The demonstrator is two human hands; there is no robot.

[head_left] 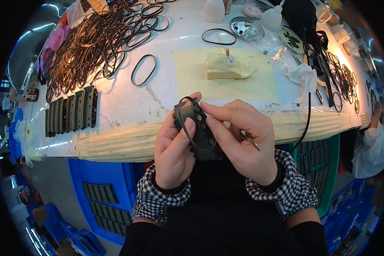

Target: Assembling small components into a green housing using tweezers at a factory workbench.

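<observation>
Green part: an oblong dark green plastic piece with small round wheels point(202, 133), held up between the hands above the table's near edge; the landmark here.
Long axis: slanting, far end to the left, near end to the right and toward the wearer.
Belt loop: a thin black toothed rubber ring point(192, 140), lying over the green part's upward face, stretched much the same way.
Left hand point(170, 147): along the green part's left side, clasping it, thumb pressed over the loop's left strand.
Right hand point(257, 128): at the green part's right edge, thumb and forefinger nearly together by the wheels and nearer the loop's right strand; whether they pinch it cannot be told. A slim silver metal tool point(251, 141) sits in the curled fingers.
Spare loop: a plain black ring point(133, 76), beyond the green part, leftward.
</observation>
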